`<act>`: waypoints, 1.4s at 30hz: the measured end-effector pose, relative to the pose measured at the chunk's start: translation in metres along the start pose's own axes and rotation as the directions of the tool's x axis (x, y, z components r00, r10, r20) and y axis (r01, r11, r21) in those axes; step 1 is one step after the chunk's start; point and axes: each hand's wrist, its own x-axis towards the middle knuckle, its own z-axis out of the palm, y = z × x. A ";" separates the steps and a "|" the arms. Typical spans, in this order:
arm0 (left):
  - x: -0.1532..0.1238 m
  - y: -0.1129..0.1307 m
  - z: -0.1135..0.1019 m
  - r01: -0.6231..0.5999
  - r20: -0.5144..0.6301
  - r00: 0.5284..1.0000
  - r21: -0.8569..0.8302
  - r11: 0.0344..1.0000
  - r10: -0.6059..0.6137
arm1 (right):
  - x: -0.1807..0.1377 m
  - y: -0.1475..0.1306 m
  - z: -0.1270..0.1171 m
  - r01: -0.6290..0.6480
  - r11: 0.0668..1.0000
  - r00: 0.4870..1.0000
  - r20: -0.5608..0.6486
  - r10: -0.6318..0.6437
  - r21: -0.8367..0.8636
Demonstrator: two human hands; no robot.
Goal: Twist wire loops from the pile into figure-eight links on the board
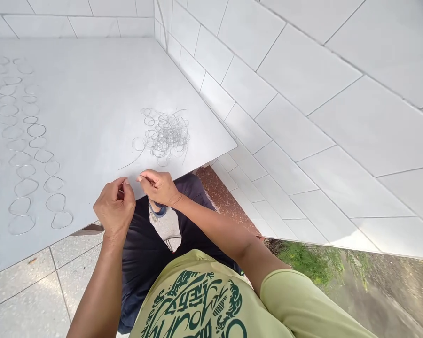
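Note:
My left hand (pixel 116 204) is at the near edge of the white tabletop (pixel 91 84), thumb and fingers pinched together. Just to its right, my right hand (pixel 158 186) is also in a pinch, its fingertips facing the left ones across a small gap. Whatever they grip is too fine to make out. Beyond them on the tabletop lies a tangled heap of thin curled wire (pixel 169 134), with one loose strand stretching toward my hands. Rows of wire twisted into figure-eight loops (pixel 35 126) lie flat at the left.
A white tiled wall (pixel 268 103) runs along the right, and another tiled wall (pixel 74 26) closes the back. My legs in dark trousers (pixel 137 263) are under the table edge. A reddish-brown speckled ledge (pixel 229 202) is at the wall's foot, above green plants (pixel 306 260).

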 end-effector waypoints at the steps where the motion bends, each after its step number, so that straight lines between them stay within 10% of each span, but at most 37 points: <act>1: 0.000 0.000 0.000 -0.010 0.005 1.000 0.007 1.000 0.010 | 0.001 0.000 0.000 -0.001 1.000 1.000 0.006 0.001 0.013; 16: 0.001 -0.001 0.002 -0.022 0.000 1.000 0.057 0.998 0.022 | 0.001 -0.003 0.000 0.017 1.000 1.000 0.008 -0.017 0.006; 20: 0.000 -0.002 0.001 -0.015 0.012 1.000 0.049 0.999 0.015 | 0.007 -0.013 -0.012 -0.100 0.989 0.976 0.205 0.076 0.111; 23: -0.001 -0.003 0.000 -0.036 0.026 0.999 0.035 0.999 0.035 | 0.034 -0.022 -0.039 -0.180 0.977 0.942 0.305 0.139 0.110; 33: -0.006 -0.005 -0.002 -0.067 0.032 0.997 0.012 0.998 0.066 | 0.236 0.001 -0.140 -0.113 0.808 0.988 0.024 0.155 -0.578; 42: -0.005 -0.004 -0.004 -0.024 0.072 0.997 0.007 1.000 0.024 | 0.246 0.042 -0.164 -0.159 0.685 0.984 -0.060 0.166 -0.711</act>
